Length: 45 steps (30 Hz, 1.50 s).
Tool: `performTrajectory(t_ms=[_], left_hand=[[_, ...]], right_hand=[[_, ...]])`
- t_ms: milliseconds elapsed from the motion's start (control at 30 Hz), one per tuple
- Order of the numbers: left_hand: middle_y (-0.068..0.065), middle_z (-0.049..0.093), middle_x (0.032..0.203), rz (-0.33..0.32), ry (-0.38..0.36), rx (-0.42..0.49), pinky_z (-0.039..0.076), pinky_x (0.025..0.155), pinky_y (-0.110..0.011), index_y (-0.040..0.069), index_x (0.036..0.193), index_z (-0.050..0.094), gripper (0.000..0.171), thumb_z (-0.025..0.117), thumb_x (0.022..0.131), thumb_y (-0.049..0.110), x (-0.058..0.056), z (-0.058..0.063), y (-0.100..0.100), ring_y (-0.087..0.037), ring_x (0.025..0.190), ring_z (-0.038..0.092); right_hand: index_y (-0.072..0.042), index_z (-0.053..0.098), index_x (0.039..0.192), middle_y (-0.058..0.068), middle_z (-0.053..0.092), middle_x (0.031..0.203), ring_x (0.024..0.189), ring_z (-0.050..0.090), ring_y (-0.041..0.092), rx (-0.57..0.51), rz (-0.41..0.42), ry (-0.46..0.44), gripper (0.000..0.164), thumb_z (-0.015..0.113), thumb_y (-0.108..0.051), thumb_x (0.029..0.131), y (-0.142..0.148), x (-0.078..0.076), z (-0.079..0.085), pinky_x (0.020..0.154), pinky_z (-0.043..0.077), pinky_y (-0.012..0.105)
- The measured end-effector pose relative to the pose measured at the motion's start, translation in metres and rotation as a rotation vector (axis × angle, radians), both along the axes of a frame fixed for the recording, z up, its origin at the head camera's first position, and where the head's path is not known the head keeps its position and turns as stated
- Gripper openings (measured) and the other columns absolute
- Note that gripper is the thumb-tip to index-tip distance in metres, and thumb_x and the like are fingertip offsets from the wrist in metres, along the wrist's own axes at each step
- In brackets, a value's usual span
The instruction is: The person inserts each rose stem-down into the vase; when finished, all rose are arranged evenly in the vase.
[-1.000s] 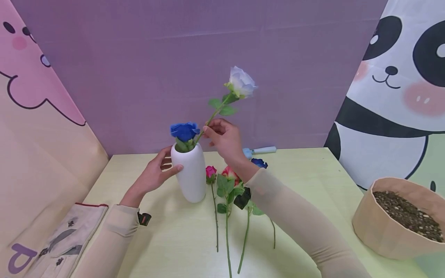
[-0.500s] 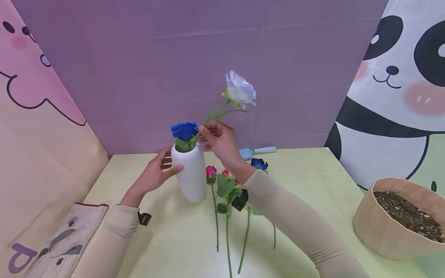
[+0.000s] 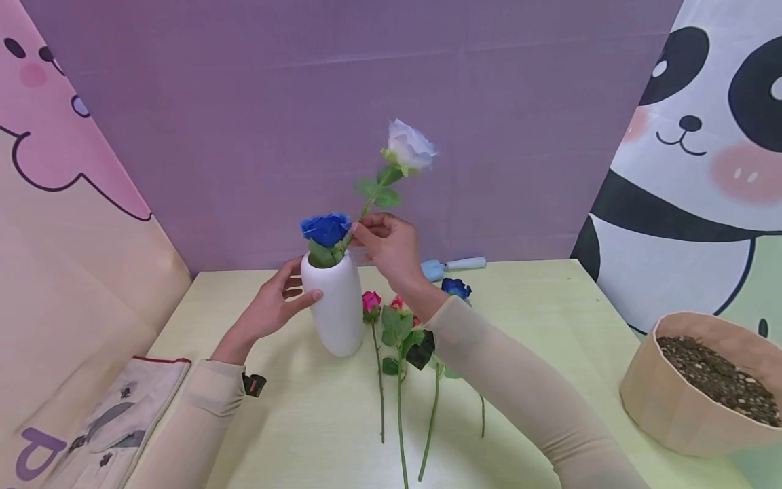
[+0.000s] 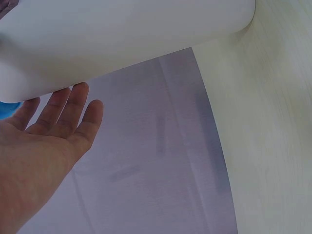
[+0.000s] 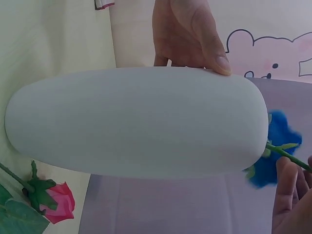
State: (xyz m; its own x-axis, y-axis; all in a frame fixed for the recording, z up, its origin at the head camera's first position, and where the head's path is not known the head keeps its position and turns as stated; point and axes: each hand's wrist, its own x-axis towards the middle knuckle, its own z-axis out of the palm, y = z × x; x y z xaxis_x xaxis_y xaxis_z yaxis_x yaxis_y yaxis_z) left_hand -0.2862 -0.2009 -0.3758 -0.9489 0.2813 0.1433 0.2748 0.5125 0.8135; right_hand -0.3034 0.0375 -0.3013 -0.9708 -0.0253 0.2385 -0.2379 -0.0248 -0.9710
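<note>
Feeding the white rose (image 3: 411, 146) stem-first into the white vase (image 3: 336, 309) beside the blue rose (image 3: 326, 229) seemed the current step, the right hand (image 3: 394, 250) pinching its stem (image 5: 287, 156), the left hand (image 3: 273, 299) cupping the vase wide on the surface (image 3: 293, 421), and lowering was likely called for next.

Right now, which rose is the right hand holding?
The white rose: the right hand pinches its stem. One blue rose stands in the vase; the rest lie on the table.
</note>
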Motion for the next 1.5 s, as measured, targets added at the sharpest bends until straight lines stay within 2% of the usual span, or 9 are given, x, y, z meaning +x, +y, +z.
performTrajectory(t_ms=[200,400,533,667,800,933,1167,1400,1500], left_hand=[[-0.01,0.045,0.15,0.002,0.003,-0.008,0.048,0.107,-0.057,0.023,0.155,0.029,0.079,0.068,0.092,0.048,0.001,0.001,0.0,-0.039,0.134,0.052],[-0.008,0.045,0.15,0.011,-0.013,-0.003,0.049,0.106,-0.057,0.025,0.155,0.029,0.082,0.069,0.09,0.054,0.001,0.002,0.002,-0.038,0.133,0.053],[-0.008,0.045,0.151,0.013,-0.018,-0.003,0.049,0.107,-0.057,0.025,0.155,0.028,0.083,0.069,0.089,0.054,0.002,0.003,0.004,-0.038,0.134,0.052],[-0.008,0.044,0.15,0.011,-0.021,0.006,0.048,0.108,-0.055,0.025,0.155,0.028,0.083,0.069,0.089,0.054,0.001,0.003,0.004,-0.037,0.134,0.052],[-0.008,0.045,0.15,0.004,-0.019,0.017,0.048,0.109,-0.054,0.024,0.155,0.029,0.082,0.07,0.09,0.052,0.001,0.002,0.003,-0.037,0.134,0.052],[-0.01,0.044,0.151,0.0,-0.011,0.012,0.048,0.109,-0.055,0.022,0.155,0.028,0.081,0.069,0.091,0.049,0.0,0.0,0.002,-0.039,0.134,0.052],[-0.01,0.044,0.151,-0.004,-0.01,0.02,0.048,0.108,-0.055,0.022,0.155,0.028,0.081,0.069,0.091,0.049,-0.001,0.0,0.003,-0.04,0.134,0.051],[-0.007,0.046,0.149,-0.004,-0.009,0.029,0.048,0.108,-0.054,0.024,0.155,0.029,0.081,0.07,0.09,0.051,-0.001,0.0,0.004,-0.036,0.132,0.053],[-0.008,0.045,0.149,-0.009,-0.006,0.03,0.048,0.109,-0.054,0.024,0.155,0.029,0.082,0.07,0.09,0.05,-0.001,0.0,0.004,-0.037,0.132,0.053]], right_hand=[[-0.002,0.071,0.109,0.014,0.075,0.104,0.084,0.073,0.014,0.047,0.024,0.002,0.022,0.07,-0.019,0.094,-0.001,0.0,-0.002,0.075,0.063,0.04],[-0.008,0.072,0.108,0.009,0.073,0.104,0.091,0.069,0.019,0.119,0.041,0.001,0.021,0.07,-0.024,0.094,-0.002,-0.001,-0.007,0.078,0.064,0.038],[-0.01,0.073,0.107,0.008,0.072,0.104,0.09,0.067,0.02,0.148,0.044,0.01,0.019,0.069,-0.024,0.095,0.0,-0.001,-0.006,0.078,0.063,0.033],[-0.009,0.073,0.108,0.012,0.072,0.103,0.083,0.066,0.019,0.183,0.047,0.029,0.019,0.069,-0.022,0.096,-0.001,-0.001,-0.003,0.079,0.062,0.035],[-0.008,0.073,0.108,0.016,0.071,0.104,0.074,0.062,0.018,0.19,0.056,0.027,0.018,0.068,-0.021,0.096,-0.002,0.0,-0.001,0.082,0.06,0.045],[-0.008,0.072,0.109,0.013,0.071,0.104,0.07,0.062,0.018,0.173,0.07,-0.012,0.018,0.068,-0.021,0.096,-0.003,0.002,0.0,0.088,0.059,0.052],[-0.01,0.071,0.11,0.009,0.07,0.103,0.07,0.064,0.019,0.196,0.08,-0.045,0.018,0.067,-0.023,0.097,-0.006,0.002,0.0,0.082,0.062,0.039],[-0.012,0.072,0.107,0.006,0.068,0.095,0.07,0.063,0.019,0.308,0.071,0.012,0.017,0.068,-0.025,0.096,-0.008,-0.001,-0.007,0.08,0.061,0.041],[-0.011,0.073,0.105,0.006,0.068,0.092,0.071,0.062,0.019,0.365,0.075,0.036,0.017,0.067,-0.024,0.097,-0.008,-0.002,-0.011,0.073,0.06,0.035]])
